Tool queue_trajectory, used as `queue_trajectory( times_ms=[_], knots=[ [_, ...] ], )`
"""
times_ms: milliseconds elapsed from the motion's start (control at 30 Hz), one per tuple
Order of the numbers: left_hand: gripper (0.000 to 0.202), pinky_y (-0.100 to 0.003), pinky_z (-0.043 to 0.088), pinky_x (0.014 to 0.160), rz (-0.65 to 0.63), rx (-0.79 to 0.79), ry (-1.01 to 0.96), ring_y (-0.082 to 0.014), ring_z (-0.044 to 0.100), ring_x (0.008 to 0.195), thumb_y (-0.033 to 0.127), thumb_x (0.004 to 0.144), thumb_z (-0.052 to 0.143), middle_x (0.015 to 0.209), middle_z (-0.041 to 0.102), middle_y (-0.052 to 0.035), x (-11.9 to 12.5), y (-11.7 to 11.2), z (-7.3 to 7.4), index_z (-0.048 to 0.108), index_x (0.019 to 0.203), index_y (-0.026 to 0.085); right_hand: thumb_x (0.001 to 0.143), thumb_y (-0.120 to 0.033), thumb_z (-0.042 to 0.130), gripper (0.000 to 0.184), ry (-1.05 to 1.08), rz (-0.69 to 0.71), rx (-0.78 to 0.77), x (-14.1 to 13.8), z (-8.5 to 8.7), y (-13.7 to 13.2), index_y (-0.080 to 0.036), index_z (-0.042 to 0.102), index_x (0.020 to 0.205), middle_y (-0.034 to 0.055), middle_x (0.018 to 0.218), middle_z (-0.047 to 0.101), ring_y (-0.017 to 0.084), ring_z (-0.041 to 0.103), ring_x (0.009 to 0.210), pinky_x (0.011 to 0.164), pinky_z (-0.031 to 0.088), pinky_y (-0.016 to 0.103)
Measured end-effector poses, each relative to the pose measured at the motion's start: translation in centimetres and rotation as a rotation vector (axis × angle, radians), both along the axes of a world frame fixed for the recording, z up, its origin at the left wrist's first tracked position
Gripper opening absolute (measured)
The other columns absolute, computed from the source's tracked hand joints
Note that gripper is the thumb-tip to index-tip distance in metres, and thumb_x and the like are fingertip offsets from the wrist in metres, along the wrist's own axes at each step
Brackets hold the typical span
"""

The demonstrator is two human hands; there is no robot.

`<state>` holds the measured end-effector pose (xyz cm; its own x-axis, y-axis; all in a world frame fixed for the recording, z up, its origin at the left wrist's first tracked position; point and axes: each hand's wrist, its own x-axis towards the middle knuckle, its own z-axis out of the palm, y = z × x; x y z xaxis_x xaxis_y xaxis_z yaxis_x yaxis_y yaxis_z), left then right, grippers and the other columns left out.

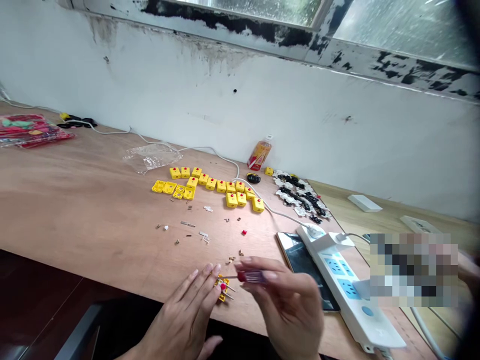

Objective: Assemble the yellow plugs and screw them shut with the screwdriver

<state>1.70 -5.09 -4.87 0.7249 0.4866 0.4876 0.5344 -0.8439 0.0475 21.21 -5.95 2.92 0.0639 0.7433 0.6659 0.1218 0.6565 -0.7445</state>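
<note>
My left hand (183, 312) rests at the table's near edge, its fingertips against a small yellow connector block (222, 290) with thin metal pins sticking out. In my right hand (285, 305) I grip a small screwdriver (253, 276) with a red and clear handle, its shaft pointing left at the block. Several finished yellow connectors with red dots (221, 186) stand in loose rows farther up the wooden table (75, 200). Tiny screws and metal parts (195, 225) lie scattered between them and my hands.
A white power strip (339, 277) lies on the right, partly over a phone (303, 262). Behind the connectors are a heap of black and white parts (300, 195), a drink bottle (259, 154), a plastic bag (150, 157) and a white cable. A wall rises behind.
</note>
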Motion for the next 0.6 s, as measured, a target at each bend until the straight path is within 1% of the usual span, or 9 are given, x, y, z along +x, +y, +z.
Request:
queue_trajectory(
  times_ms=[100, 167, 233, 267, 333, 400, 467, 533, 600],
  knots=[
    [0.068, -0.044, 0.049, 0.112, 0.012, -0.008, -0.003, -0.0355, 0.041, 0.148, 0.032, 0.087, 0.069, 0.157, 0.045, -0.0229, -0.4, 0.0, 0.9, 0.046, 0.145, 0.005, 0.09, 0.006, 0.064, 0.046, -0.014, -0.153, 0.106, 1.4, 0.5, -0.8, -0.027, 0.063, 0.121, 0.0017, 0.116, 0.078, 0.018, 0.077, 0.102, 0.08, 0.07, 0.029],
    [0.066, -0.045, 0.051, 0.111, 0.014, -0.017, 0.032, -0.036, 0.042, 0.147, 0.028, 0.087, 0.068, 0.157, 0.044, -0.0233, -0.6, 0.1, 1.4, 0.046, 0.146, 0.006, 0.083, 0.011, 0.067, 0.054, -0.089, -0.244, 0.136, 2.9, 0.3, -1.6, -0.026, 0.064, 0.122, 0.0009, 0.116, 0.078, 0.018, 0.077, 0.104, 0.085, 0.069, 0.029],
    [0.065, -0.047, 0.053, 0.109, -0.005, -0.024, 0.071, -0.0366, 0.046, 0.144, 0.026, 0.086, 0.068, 0.156, 0.047, -0.023, -0.8, 0.3, 1.8, 0.048, 0.145, 0.007, 0.08, 0.013, 0.069, 0.059, -0.199, -0.304, 0.132, 4.4, -0.4, -2.3, -0.025, 0.064, 0.126, 0.0011, 0.116, 0.077, 0.018, 0.076, 0.107, 0.089, 0.068, 0.03],
    [0.065, -0.049, 0.054, 0.108, -0.017, -0.026, 0.088, -0.0372, 0.047, 0.143, 0.026, 0.086, 0.069, 0.155, 0.048, -0.0231, -0.8, 0.4, 1.9, 0.048, 0.145, 0.007, 0.081, 0.012, 0.069, 0.059, -0.272, -0.324, 0.114, 5.0, -0.8, -2.6, -0.025, 0.064, 0.127, 0.0016, 0.117, 0.077, 0.019, 0.075, 0.109, 0.09, 0.067, 0.031],
    [0.066, -0.052, 0.054, 0.107, -0.03, -0.03, 0.107, -0.0386, 0.047, 0.143, 0.024, 0.084, 0.07, 0.155, 0.048, -0.0238, -0.8, 0.4, 2.0, 0.049, 0.144, 0.007, 0.086, 0.006, 0.068, 0.052, -0.476, -0.37, 0.059, 6.0, -1.6, -2.8, -0.024, 0.065, 0.127, 0.0042, 0.12, 0.076, 0.019, 0.074, 0.11, 0.091, 0.066, 0.031],
    [0.067, -0.055, 0.054, 0.107, -0.03, -0.039, 0.106, -0.04, 0.045, 0.145, 0.023, 0.082, 0.07, 0.157, 0.045, -0.0244, -0.8, 0.2, 2.1, 0.049, 0.144, 0.006, 0.093, 0.0, 0.062, 0.041, -0.719, -0.373, 0.005, 6.6, -2.3, -2.6, -0.024, 0.067, 0.126, 0.0068, 0.122, 0.076, 0.02, 0.074, 0.108, 0.088, 0.066, 0.033],
    [0.07, -0.057, 0.053, 0.107, -0.03, -0.054, 0.094, -0.0406, 0.042, 0.147, 0.022, 0.081, 0.07, 0.16, 0.04, -0.0236, -0.9, -0.1, 2.2, 0.048, 0.145, 0.007, 0.098, -0.003, 0.051, 0.038, -0.918, -0.34, -0.013, 6.9, -2.9, -2.0, -0.023, 0.069, 0.125, 0.0082, 0.121, 0.077, 0.021, 0.074, 0.105, 0.084, 0.067, 0.036],
    [0.074, -0.057, 0.051, 0.109, -0.033, -0.086, 0.081, -0.0387, 0.039, 0.149, 0.023, 0.084, 0.069, 0.162, 0.037, -0.0219, -1.1, -0.2, 2.5, 0.042, 0.15, 0.006, 0.099, -0.004, 0.044, 0.041, -1.024, -0.322, -0.006, 7.2, -3.6, -1.3, -0.022, 0.07, 0.124, 0.0085, 0.119, 0.077, 0.022, 0.075, 0.101, 0.08, 0.068, 0.036],
    [0.076, -0.053, 0.05, 0.112, -0.037, -0.128, 0.057, -0.0347, 0.036, 0.151, 0.025, 0.09, 0.064, 0.163, 0.035, -0.0205, -1.7, 0.4, 3.1, 0.033, 0.155, 0.003, 0.098, -0.004, 0.042, 0.042, -1.072, -0.334, 0.015, 7.4, -4.2, -0.9, -0.022, 0.07, 0.124, 0.0087, 0.118, 0.078, 0.022, 0.076, 0.097, 0.078, 0.068, 0.037]
  ],
)
